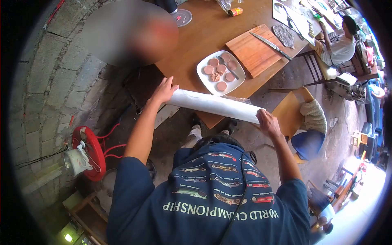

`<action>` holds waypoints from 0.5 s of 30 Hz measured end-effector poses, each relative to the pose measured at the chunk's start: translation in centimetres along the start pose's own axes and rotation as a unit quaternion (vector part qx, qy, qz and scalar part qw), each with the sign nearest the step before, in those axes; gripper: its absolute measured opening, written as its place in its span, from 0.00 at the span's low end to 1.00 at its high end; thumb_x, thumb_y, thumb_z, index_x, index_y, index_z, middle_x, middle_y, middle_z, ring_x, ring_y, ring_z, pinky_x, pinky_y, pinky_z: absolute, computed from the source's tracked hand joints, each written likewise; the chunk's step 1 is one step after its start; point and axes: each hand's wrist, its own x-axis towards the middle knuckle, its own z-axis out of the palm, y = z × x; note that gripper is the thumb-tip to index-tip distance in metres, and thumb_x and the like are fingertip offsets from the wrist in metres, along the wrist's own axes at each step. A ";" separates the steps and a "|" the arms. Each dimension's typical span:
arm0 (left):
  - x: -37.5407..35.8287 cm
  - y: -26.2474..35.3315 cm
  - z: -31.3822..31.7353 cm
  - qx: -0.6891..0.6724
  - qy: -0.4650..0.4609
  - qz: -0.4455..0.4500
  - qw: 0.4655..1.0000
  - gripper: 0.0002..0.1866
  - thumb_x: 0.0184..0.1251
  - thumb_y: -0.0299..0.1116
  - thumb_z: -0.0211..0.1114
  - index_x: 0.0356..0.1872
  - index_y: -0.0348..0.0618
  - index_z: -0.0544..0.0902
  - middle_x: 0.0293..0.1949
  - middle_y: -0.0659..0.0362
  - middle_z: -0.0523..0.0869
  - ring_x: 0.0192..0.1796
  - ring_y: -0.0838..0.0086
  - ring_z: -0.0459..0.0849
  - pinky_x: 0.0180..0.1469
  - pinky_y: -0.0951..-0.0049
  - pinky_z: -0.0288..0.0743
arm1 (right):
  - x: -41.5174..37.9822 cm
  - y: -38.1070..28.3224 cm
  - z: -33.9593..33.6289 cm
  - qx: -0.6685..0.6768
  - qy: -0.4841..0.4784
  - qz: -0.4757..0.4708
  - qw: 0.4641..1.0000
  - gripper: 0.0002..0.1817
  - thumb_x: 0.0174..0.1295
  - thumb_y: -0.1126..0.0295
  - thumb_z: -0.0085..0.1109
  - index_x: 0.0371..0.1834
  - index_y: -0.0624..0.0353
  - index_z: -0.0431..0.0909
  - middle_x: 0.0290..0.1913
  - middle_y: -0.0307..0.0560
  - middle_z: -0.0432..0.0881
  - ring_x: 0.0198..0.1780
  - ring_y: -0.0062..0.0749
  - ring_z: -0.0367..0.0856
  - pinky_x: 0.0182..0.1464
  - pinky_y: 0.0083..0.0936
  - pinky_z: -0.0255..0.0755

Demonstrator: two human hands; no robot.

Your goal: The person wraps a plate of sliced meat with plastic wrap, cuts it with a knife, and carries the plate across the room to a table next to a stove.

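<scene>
A long white roll, apparently plastic wrap, is held level in front of my chest, just off the table's near edge. My left hand grips its left end, fingers pointing up and away. Around the right end my right hand is closed. Some clear film shows along the roll's far side. Just beyond it, a white square plate carries several round pink meat slices, a crumbled heap of the same meat and a fork.
On the wooden table lie a cutting board with a knife, crumpled plastic and a small can. A chair stands right, a red stool left. A person sits at the far right.
</scene>
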 end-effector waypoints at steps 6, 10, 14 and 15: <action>0.9 1.7 -1.4 0.079 -0.081 -0.044 0.993 0.12 0.72 0.38 0.70 0.44 0.40 0.86 0.49 0.45 0.88 0.56 0.50 0.87 0.60 0.56 0.79 | -0.1 -2.3 -0.5 0.021 -0.051 0.083 0.995 0.09 0.76 0.62 0.58 0.51 0.53 0.78 0.48 0.54 0.88 0.47 0.57 0.88 0.47 0.49 0.84; -0.2 0.9 -0.5 -0.111 -0.008 -0.025 0.993 0.09 0.77 0.35 0.66 0.39 0.40 0.82 0.38 0.53 0.87 0.47 0.60 0.88 0.54 0.62 0.79 | -0.6 -1.8 0.5 0.042 -0.047 0.076 0.995 0.07 0.75 0.65 0.59 0.48 0.55 0.81 0.47 0.54 0.89 0.46 0.57 0.89 0.47 0.46 0.84; -2.0 -0.1 -0.3 -0.296 0.030 0.008 0.955 0.10 0.82 0.34 0.63 0.38 0.40 0.79 0.34 0.58 0.85 0.38 0.71 0.84 0.47 0.68 0.79 | -0.3 -2.1 0.3 0.087 0.062 0.072 0.992 0.04 0.73 0.71 0.60 0.46 0.56 0.83 0.43 0.54 0.89 0.44 0.57 0.89 0.45 0.43 0.84; -2.8 0.3 -0.5 -0.318 0.046 0.033 0.946 0.10 0.83 0.34 0.61 0.38 0.41 0.78 0.33 0.61 0.82 0.37 0.75 0.81 0.46 0.71 0.78 | -0.3 -2.1 0.2 0.086 0.062 0.075 0.992 0.04 0.73 0.71 0.60 0.46 0.56 0.83 0.43 0.54 0.89 0.44 0.57 0.89 0.45 0.43 0.84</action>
